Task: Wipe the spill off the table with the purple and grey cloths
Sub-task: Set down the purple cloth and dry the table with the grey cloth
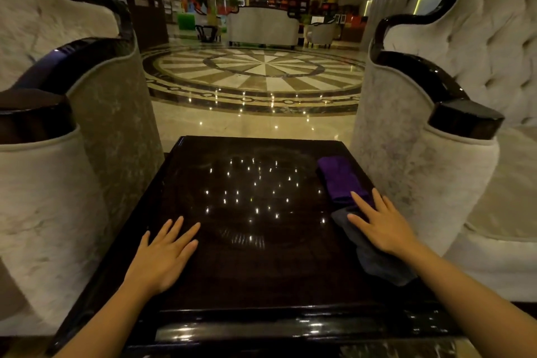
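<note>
Along the right edge of the dark table, the right hand lay open and flat across the grey cloth, fingertips reaching the purple cloth beyond, while the open left hand rested well apart.

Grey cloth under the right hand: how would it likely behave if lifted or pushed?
The grey cloth lies crumpled, so it would probably droop when lifted. On the glossy table it would likely slide easily under the flat right hand.

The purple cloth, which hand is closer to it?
Right. The right hand has fingertips on the purple cloth; the left hand lies flat across the table.
</note>
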`<move>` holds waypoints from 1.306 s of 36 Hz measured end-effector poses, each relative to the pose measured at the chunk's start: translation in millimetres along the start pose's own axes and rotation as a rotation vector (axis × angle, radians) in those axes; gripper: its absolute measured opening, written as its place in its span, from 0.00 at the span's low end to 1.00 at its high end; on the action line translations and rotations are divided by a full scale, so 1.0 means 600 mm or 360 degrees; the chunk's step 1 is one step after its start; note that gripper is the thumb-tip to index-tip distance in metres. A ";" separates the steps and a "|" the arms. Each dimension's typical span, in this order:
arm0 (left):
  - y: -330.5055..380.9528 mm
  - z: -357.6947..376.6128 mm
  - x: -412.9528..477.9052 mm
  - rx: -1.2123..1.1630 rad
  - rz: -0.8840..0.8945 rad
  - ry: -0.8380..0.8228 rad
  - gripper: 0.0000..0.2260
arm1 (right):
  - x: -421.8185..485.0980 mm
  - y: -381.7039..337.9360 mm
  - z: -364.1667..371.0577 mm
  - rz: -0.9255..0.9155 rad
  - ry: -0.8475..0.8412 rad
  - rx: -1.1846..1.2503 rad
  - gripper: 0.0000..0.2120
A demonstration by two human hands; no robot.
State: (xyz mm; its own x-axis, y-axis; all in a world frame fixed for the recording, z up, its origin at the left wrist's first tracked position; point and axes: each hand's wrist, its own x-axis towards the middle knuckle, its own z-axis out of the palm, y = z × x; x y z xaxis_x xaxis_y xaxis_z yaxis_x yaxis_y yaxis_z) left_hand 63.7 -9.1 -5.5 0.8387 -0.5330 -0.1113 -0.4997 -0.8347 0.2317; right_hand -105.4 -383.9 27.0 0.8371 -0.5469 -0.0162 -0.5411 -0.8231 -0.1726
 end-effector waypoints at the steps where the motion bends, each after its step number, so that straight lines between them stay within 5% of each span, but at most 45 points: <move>1: 0.001 0.000 -0.001 0.0003 0.0000 -0.0006 0.21 | -0.008 0.002 0.004 0.0015 -0.0031 0.0016 0.29; 8: 0.003 -0.002 -0.007 0.0018 0.0016 -0.0016 0.21 | -0.027 -0.004 0.023 0.0157 -0.0147 0.0328 0.32; 27: -0.033 -0.008 -0.012 -0.0069 0.0030 0.0027 0.23 | 0.020 -0.210 0.070 0.0284 -0.0034 0.0179 0.29; 47: -0.042 -0.001 -0.024 0.0066 0.0007 0.0106 0.21 | 0.042 -0.419 0.101 -0.0819 -0.0507 0.0246 0.24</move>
State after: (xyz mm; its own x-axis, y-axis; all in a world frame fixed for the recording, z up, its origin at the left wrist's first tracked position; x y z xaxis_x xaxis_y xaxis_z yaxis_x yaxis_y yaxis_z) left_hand 64.2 19.8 -9.3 0.8483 -0.5276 -0.0452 -0.5110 -0.8379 0.1916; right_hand 56.8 -181.7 10.6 0.9833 0.0060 -0.1820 -0.0641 -0.9241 -0.3768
